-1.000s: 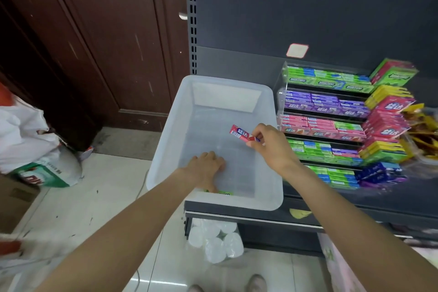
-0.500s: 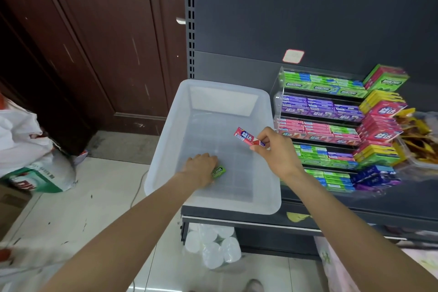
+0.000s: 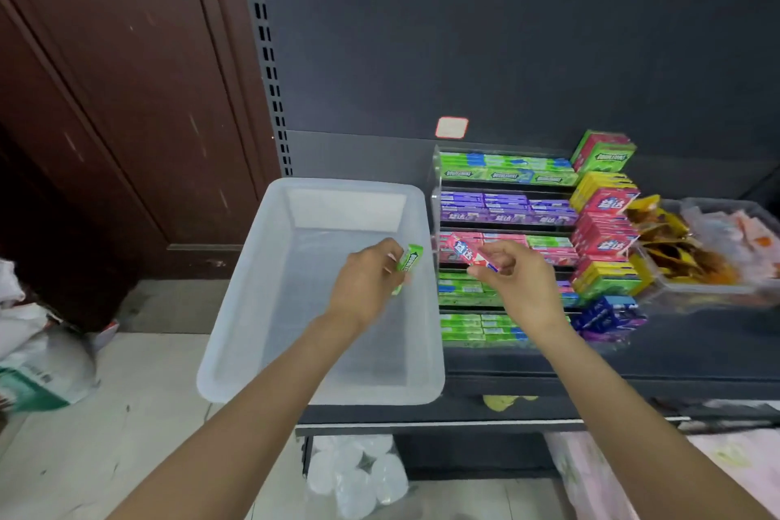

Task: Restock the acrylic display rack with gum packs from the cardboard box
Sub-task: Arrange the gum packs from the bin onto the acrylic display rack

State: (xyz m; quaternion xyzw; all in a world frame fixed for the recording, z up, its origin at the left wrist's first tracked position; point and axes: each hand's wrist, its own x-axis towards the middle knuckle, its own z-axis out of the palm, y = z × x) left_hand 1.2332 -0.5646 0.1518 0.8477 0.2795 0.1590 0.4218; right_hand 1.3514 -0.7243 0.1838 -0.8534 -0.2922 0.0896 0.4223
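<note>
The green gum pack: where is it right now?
In the head view, the green gum pack is pinched in the left hand, above the translucent plastic bin, left of the acrylic rack.

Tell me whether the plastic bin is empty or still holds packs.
Empty: the plastic bin's translucent floor shows no packs.

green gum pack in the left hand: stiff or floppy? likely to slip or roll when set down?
Probably stiff: the green gum pack stays straight though the left hand pinches only part of it. Likely light, since a few fingers carry it. Its flat-sided stick shape should not roll; the glossy wrapper may slide on the clear plastic bin.
</note>
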